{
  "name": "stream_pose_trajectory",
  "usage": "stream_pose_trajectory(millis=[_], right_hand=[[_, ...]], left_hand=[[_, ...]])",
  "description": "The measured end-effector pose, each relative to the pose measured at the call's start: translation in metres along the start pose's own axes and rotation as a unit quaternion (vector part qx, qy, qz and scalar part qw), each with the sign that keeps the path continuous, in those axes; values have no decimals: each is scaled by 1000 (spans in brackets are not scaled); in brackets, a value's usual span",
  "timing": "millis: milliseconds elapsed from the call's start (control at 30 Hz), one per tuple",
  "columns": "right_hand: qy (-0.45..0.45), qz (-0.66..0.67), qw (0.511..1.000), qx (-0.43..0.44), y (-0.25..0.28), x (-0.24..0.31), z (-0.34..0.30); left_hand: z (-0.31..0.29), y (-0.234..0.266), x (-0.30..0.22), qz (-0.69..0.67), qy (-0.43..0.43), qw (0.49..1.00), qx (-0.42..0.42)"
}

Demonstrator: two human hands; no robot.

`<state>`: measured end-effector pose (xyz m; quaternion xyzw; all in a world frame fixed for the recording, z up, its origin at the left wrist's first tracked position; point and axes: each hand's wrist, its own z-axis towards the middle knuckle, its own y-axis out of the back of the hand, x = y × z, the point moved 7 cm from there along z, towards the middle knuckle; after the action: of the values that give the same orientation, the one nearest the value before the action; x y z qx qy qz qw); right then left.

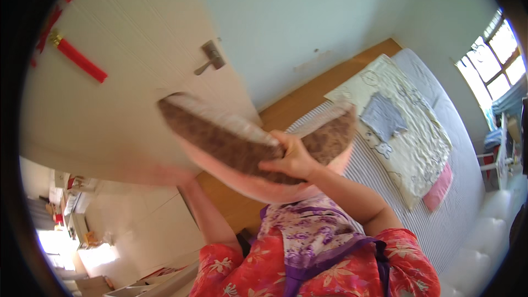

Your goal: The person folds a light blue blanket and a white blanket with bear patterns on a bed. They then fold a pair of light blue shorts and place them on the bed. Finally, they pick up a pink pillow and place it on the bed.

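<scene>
My right hand (pixel 290 157) is closed on a pillow (pixel 220 135), gripping it near the middle of its edge. The pillow has a brown mottled band, a pale top and a pink underside, and it sags into a V shape in front of my body. My left hand (pixel 168 175) reaches out to the left, by the lower edge of a cream door (pixel 137 99). Motion smears its fingers, so whether it touches the door cannot be made out. A metal lever handle (pixel 210 59) sits on that door.
To the right stands a bed with a striped sheet (pixel 379 203). On it lie a pale patterned quilt (pixel 418 143), a folded grey-blue cloth (pixel 384 116) and a pink pillow (pixel 439 188). A window (pixel 495 58) is at far right. Tiled floor (pixel 148 220) extends at lower left.
</scene>
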<state>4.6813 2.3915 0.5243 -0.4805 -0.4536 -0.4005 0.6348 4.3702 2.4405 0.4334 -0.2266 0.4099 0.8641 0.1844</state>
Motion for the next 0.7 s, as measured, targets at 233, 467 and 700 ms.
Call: stream_pose_trajectory(millis=[233,467,700], right_hand=[[47,-45,995,-79,15,20,8],[144,23,977,-157,21,30,39],[142,-276,944,-110,54,58,27]], left_hand=[[-15,-6,172,128,151,976,89],[-56,10,-88,-206,-77,976,-6],[-169,-79,99,67,96,919,376]])
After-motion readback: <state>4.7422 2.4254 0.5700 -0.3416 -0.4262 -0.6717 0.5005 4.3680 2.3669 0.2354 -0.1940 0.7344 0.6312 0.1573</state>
